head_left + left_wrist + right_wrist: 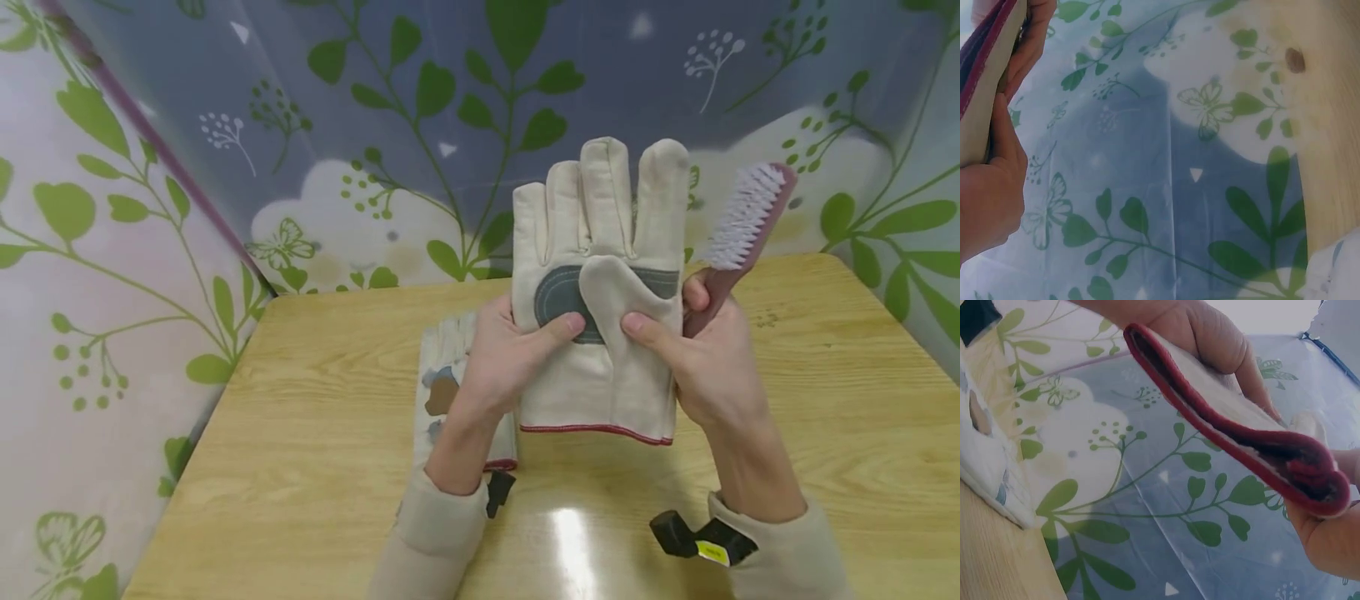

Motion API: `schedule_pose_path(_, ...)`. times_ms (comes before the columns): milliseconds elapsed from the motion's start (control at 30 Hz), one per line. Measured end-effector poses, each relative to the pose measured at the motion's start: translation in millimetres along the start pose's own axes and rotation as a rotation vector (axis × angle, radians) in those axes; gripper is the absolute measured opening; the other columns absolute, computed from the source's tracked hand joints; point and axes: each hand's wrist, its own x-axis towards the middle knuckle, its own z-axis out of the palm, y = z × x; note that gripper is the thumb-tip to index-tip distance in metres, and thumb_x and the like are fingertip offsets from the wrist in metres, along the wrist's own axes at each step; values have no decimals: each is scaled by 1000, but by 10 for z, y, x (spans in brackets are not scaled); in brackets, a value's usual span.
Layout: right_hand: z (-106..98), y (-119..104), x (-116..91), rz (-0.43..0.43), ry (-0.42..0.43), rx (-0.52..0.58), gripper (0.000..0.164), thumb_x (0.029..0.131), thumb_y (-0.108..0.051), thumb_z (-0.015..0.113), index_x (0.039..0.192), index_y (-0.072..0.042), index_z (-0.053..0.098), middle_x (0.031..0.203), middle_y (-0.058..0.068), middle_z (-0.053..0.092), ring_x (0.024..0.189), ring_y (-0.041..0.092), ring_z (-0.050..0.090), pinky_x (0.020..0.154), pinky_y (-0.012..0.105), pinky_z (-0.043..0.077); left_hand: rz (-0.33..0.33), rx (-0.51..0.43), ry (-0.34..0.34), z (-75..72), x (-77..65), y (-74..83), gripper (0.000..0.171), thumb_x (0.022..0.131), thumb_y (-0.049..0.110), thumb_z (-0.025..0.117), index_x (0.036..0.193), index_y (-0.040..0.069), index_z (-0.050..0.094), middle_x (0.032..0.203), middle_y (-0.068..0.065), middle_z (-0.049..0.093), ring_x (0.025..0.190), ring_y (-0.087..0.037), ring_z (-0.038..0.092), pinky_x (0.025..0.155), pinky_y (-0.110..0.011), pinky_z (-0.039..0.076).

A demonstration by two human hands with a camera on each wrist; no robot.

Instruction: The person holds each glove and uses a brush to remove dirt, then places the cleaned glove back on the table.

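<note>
A cream work glove [566, 387] with grey palm patches and a red-edged cuff is held up above the table, fingers upward. My left hand [498, 358] grips its left side, thumb on the grey patch. My right hand [716, 367] pinches the other side with its thumb near the base of the glove's thumb. That same hand also holds a pink scrub brush [753, 221], its white bristles tilted up beside the glove. The cuff opening of the glove [1229, 434] shows in the right wrist view. A second glove [431, 429] lies on the table, partly hidden behind my left forearm.
The wooden table [300, 467] has a light yellowish grain. Leaf-patterned walls [420, 192] stand at its back and sides. The lying glove has brown and blue-grey marks. Black camera mounts [701, 537] sit at the sleeve cuffs.
</note>
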Motion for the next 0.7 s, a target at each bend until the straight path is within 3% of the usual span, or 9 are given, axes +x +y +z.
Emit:
schedule_pose_path(133,31,-17,-15,4,37,-13,50,77,18,62,82,-15,24,79,3,41,70,10,59,58,22,52,81,-2,11,11,3,-24,26,79,-4,69,104,-8,63,87,0,67,78,-13,64,68,-25,52)
schedule_pose_path(233,38,-20,-23,0,60,-46,51,77,17,63,82,-15,24,78,3,40,68,9,58,57,21,52,103,9,23,21,5,-41,25,78,-5,69,102,-10,62,85,2,67,77,-12,63,67,-24,52)
schedule_pose_path(367,31,-24,-27,-12,126,-156,52,75,13,69,81,-15,25,78,3,36,66,9,53,55,20,49,53,39,23,27,20,-69,28,79,-2,69,106,-8,62,89,-2,67,78,-13,64,68,-26,52)
schedule_pose_path(467,30,-13,-30,-48,196,-346,52,73,6,74,80,-14,26,75,2,28,62,9,45,51,19,42,-9,126,25,19,31,-95,38,82,5,69,117,0,57,99,-9,65,84,-18,64,73,-31,53)
schedule_pose_path(533,35,5,-30,-115,247,-474,51,72,3,75,78,-12,27,70,1,24,57,10,37,48,20,35,-40,244,62,36,22,-108,54,84,12,69,133,8,46,118,-10,58,100,-19,59,84,-33,50)
schedule_pose_path(633,59,32,-29,-276,311,-624,48,70,3,74,75,-6,27,64,1,22,52,9,29,47,22,27,-13,422,121,144,-29,-110,70,90,20,62,148,16,23,143,-7,38,126,-19,42,102,-37,38)
schedule_pose_path(700,99,37,-38,-389,325,-687,43,70,5,75,75,1,32,62,3,27,53,9,30,49,21,26,3,422,98,263,-84,-101,72,95,24,54,152,18,10,153,-2,22,137,-15,27,109,-36,29)
